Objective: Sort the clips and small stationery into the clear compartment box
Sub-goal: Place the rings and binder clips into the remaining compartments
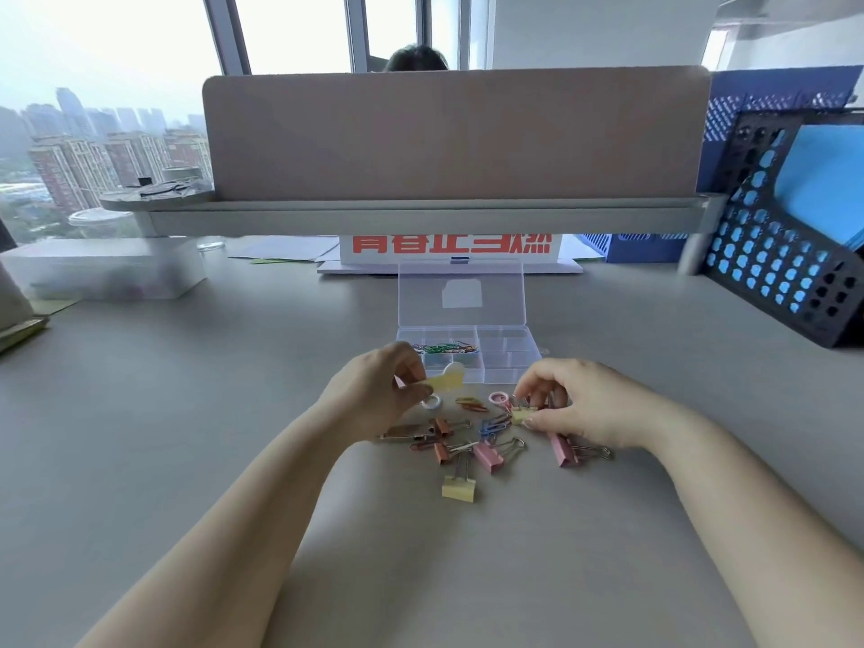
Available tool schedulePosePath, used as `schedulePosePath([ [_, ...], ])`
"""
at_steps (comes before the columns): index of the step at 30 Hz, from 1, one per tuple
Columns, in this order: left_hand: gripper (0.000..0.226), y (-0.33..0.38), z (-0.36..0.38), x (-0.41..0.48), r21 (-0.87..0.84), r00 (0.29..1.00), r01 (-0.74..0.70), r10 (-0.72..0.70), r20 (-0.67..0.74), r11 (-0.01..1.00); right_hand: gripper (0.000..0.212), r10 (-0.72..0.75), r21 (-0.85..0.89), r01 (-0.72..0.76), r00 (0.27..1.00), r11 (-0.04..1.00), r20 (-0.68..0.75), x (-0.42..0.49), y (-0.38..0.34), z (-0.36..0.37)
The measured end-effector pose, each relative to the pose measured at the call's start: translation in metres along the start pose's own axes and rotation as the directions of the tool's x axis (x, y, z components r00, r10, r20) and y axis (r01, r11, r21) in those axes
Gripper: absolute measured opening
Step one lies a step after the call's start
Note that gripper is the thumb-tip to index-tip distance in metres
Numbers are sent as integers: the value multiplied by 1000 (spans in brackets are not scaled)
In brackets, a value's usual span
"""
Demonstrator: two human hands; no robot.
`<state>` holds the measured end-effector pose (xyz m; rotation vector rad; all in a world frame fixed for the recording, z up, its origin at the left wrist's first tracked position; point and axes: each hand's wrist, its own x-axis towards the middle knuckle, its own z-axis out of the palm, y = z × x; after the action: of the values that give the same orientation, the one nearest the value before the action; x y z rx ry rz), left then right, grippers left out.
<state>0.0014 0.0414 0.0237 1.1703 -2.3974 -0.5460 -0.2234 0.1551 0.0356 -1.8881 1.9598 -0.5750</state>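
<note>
The left hand [378, 390] has its grip pinched on a pale yellow flat piece [442, 381]. The right hand [575, 404] has its grip pinched on a small yellow binder clip [521, 416] among loose binder clips [488, 456] on the counter [187, 413]. Just beyond stands the open clear compartment box [507, 353], with coloured paper clips [444, 348] in its rear left compartment.

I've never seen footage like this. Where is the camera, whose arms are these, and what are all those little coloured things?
No machine here: a person wears one camera on the head, looking down at their own bare hands. On the grey desk lie loose binder clips before an open clear compartment box; coloured paper clips sit in one compartment. The left hand pinches a pale yellow piece, too blurred to name. The right hand pinches a small yellow binder clip.
</note>
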Motion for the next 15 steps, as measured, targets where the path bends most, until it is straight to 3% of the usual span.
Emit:
schedulePosePath([
  [4, 9, -7, 1, 1, 88, 999, 52, -52, 2, 995, 14, 21, 40, -19, 999, 999, -50, 0, 5, -5],
  [7, 22, -5, 2, 0, 160, 998, 68, -66, -21, 985, 10, 45, 57, -40, 996, 998, -77, -1, 9, -8],
  [10, 32, 1, 1, -1, 235, 995, 38, -14, -102, 971, 9, 54, 48, -50, 994, 998, -95, -1, 11, -7],
  [12, 25, 7, 0, -3, 219, 991, -6, 34, -127, 976, 5, 58, 77, -49, 990, 996, -131, 0, 10, -7],
  [15, 15, 20, 4, -7, 154, 993, -94, 104, -57, 984, 1, 73, 116, -52, 981, 992, -180, 0, 14, -13],
])
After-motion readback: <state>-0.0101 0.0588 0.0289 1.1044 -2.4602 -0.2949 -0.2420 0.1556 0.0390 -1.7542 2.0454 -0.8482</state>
